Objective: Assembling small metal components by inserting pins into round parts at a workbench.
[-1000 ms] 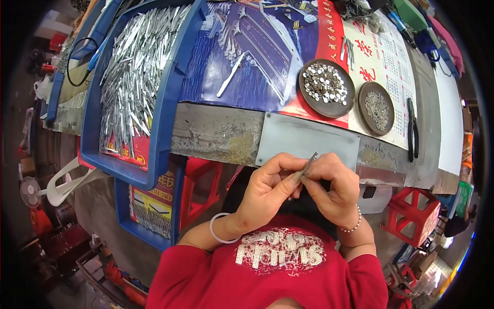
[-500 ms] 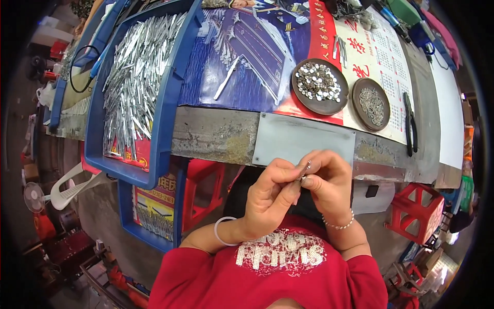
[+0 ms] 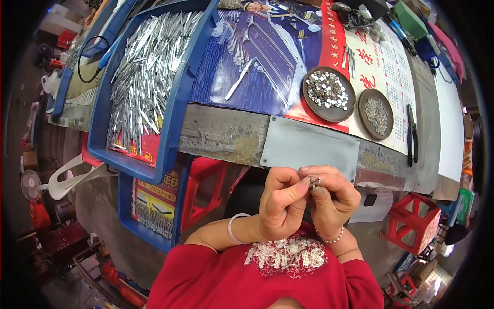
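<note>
Just in front of the red shirt (image 3: pixel 221 280), near the grey table (image 3: pixel 221 131), the left hand (image 3: pixel 283 203) and the right hand (image 3: pixel 334 201) meet with both arms bent. Their fingers are curled in, nearly closed, and the thumbs and fingertips pinch one small shiny metal bit (image 3: pixel 315 182) between them. White letters (image 3: pixel 288 255) cross the shirt. Big red writing (image 3: pixel 366 56) runs down the paper sheet (image 3: pixel 393 77), and yellow writing (image 3: pixel 148 156) marks the red paper (image 3: pixel 150 143) inside the blue tray (image 3: pixel 178 98).

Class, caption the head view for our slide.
Left hand and right hand hold a small metal piece near the workbench.
</note>
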The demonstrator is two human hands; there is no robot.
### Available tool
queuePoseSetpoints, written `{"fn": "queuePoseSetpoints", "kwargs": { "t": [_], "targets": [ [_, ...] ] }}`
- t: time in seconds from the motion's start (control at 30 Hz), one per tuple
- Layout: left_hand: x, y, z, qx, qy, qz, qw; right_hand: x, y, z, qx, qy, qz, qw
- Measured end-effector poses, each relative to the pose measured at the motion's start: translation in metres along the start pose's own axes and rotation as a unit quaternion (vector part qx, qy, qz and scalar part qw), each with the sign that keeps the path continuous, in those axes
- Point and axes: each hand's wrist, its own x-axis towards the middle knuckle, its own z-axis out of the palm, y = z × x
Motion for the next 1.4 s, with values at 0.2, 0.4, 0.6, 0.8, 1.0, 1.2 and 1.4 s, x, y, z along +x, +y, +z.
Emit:
{"fn": "queuePoseSetpoints", "kwargs": {
  "t": [0.2,0.4,0.6,0.8,1.0,1.2,1.4],
  "targets": [
    [0.001,-0.002,-0.003,0.006,-0.011,-0.022,1.0,0.003,-0.001,0.001,-0.165,-0.006,-0.078,0.983],
    [0.0,-0.003,-0.002,0.008,-0.013,-0.028,1.0,0.006,0.003,-0.005,-0.209,-0.033,-0.108,0.971],
    [-0.001,-0.004,0.001,-0.029,-0.023,-0.057,0.998,0.007,0.006,-0.006,-0.227,-0.015,-0.127,0.965],
    [-0.005,0.002,0.005,-0.035,-0.035,-0.068,0.996,0.009,0.008,-0.012,-0.251,-0.033,-0.137,0.958],
    [-0.005,0.004,0.006,-0.064,-0.049,-0.1,0.992,0.013,0.024,-0.012,-0.205,0.033,-0.224,0.952],
    [0.008,0.006,-0.001,-0.051,-0.06,-0.089,0.993,0.01,0.018,-0.013,-0.212,-0.087,-0.157,0.961],
    [0.001,0.016,-0.001,-0.197,-0.044,-0.262,0.944,0.039,0.018,-0.055,-0.155,0.224,0.098,0.957]
  ]
}}
